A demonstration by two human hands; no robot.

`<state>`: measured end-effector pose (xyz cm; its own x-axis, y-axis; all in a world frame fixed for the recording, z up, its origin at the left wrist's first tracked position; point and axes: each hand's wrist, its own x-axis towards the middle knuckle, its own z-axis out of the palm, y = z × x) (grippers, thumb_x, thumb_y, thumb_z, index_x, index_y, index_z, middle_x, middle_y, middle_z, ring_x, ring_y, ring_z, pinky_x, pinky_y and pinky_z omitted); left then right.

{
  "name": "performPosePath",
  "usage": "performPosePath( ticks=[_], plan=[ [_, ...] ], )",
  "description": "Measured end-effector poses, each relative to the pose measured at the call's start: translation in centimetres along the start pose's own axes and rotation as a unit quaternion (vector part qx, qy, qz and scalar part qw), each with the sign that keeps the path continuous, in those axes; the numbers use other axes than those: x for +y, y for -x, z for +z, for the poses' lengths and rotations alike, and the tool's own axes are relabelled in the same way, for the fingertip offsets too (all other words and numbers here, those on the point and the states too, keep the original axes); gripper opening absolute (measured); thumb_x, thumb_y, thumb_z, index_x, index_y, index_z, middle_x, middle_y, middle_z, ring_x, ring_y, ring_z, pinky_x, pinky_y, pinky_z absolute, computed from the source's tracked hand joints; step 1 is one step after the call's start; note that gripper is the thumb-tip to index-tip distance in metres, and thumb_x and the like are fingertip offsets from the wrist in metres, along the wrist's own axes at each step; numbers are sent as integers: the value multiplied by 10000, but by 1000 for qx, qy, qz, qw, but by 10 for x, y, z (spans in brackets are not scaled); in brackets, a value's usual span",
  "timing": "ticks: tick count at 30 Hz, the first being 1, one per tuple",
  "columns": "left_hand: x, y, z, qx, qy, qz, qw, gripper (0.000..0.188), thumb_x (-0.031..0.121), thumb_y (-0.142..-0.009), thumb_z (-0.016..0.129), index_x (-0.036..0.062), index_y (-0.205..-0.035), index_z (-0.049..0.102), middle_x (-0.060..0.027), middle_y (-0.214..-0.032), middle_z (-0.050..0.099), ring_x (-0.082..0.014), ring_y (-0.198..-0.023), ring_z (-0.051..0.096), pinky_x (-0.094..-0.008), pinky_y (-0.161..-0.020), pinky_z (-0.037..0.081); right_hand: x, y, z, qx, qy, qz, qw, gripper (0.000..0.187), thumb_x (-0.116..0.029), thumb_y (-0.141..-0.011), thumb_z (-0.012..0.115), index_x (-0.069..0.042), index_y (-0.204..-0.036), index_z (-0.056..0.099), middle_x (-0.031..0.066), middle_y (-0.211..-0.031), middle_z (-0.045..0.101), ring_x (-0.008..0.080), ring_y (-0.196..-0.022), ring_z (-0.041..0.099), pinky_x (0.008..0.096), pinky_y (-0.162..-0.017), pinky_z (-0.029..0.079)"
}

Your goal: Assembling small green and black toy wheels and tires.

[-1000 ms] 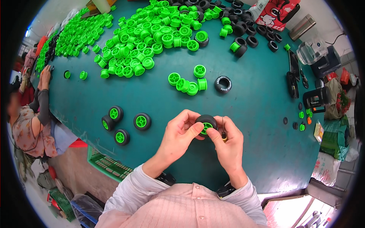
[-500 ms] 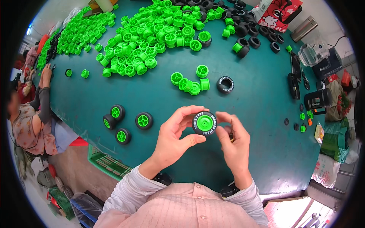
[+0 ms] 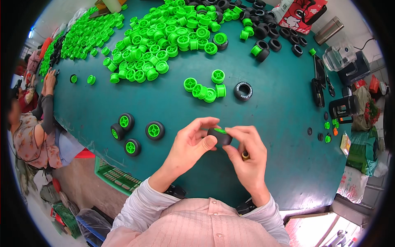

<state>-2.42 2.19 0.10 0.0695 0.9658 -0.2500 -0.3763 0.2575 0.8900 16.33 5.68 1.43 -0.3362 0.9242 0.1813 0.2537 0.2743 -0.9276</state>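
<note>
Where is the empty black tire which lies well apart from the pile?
In the head view, the black tire lies slightly right of centre, beyond the right hand, just right of the small green hub group.

Over the near part of the bench (image 3: 288,136), a wheel (image 3: 222,138) sits between the left hand (image 3: 187,144) and the right hand (image 3: 249,152). Left of them stands a group of four assembled wheels (image 3: 154,130). Beyond the hands lies a small cluster of rims (image 3: 199,91), with a single tyre (image 3: 243,98) just to its right. Farther back spreads a rim heap (image 3: 152,47); right of that is a tyre heap (image 3: 261,31), then a bag (image 3: 299,18) and a flask (image 3: 329,30). A co-worker (image 3: 36,138) is along the left side, and a crate (image 3: 117,178) is below the bench's near-left edge.
</note>
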Motion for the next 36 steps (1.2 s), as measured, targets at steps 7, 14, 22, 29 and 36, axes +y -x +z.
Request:
performPosePath(
  ticks=[7,14,22,29,36],
  plan=[
    [3,5,15,25,-60,139,988,497,1,-895,740,-46,-1344,533,-117,-1311,567,-189,-1128,625,-313,-955,535,-13,1,-5,18,-185,230,955,325,-91,-983,644,-4,-1296,621,16,-1053,695,21,-590,487,196,-476,367],
    [-2,4,14,24,-8,91,995,451,65,-914,743,-32,-1314,559,-106,-1254,587,-172,-1119,605,-306,-958,510,-11,1,-2,-16,-207,228,951,253,-110,-945,712,-6,-1173,674,-21,-883,653,19,-586,441,197,-505,353],
    [-13,4,17,36,-72,119,990,182,-14,-960,627,-16,-1142,625,-40,-1062,596,-117,-966,627,-249,-821,539,-9,1,6,-18,-23,71,997,203,-37,-836,756,-4,-1017,673,23,-786,532,101,-598,427,264,-560,361],
    [-15,9,8,4,-14,39,999,252,25,-995,591,-12,-1243,570,-76,-1134,649,-124,-1003,644,-282,-847,572,0,4,6,-23,-106,114,987,251,-97,-863,779,-16,-1076,674,-19,-835,623,33,-600,407,221,-538,359],
    [-2,32,11,50,-143,56,987,357,-2,-983,574,-27,-1334,517,-74,-1096,672,-114,-836,652,-260,-722,551,-2,4,21,-32,-162,157,974,253,-147,-909,761,-13,-1103,670,-24,-860,635,20,-648,452,210,-564,389]
  ],
)
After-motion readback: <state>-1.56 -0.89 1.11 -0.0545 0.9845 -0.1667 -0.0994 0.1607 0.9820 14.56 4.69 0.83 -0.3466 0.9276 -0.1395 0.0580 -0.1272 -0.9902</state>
